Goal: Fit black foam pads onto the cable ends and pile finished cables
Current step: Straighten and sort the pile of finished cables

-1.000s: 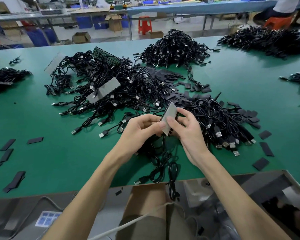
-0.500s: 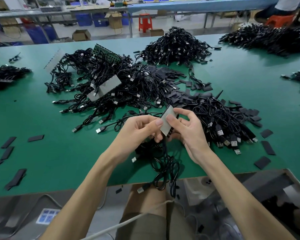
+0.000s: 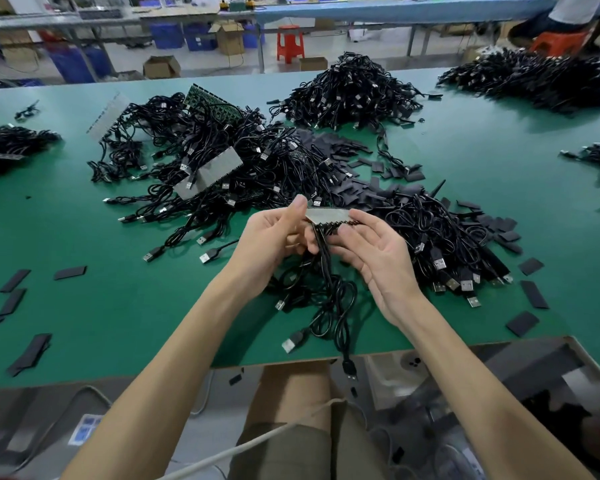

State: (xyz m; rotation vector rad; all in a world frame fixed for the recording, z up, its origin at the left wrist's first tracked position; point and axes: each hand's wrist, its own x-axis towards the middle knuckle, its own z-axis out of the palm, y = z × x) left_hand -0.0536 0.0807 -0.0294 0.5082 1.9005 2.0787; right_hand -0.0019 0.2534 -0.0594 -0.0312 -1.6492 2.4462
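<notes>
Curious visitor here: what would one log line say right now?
left hand: pinches grey strip | right hand: pinches its other end | cables: hang below strip

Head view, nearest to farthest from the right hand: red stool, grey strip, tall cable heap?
1. Grey strip: held in the right hand, at centre.
2. Tall cable heap: far centre of the table.
3. Red stool: beyond the table's far edge.

seated person (image 3: 568, 10) — cut by top edge | cable pile (image 3: 598, 156) — cut by right edge
</notes>
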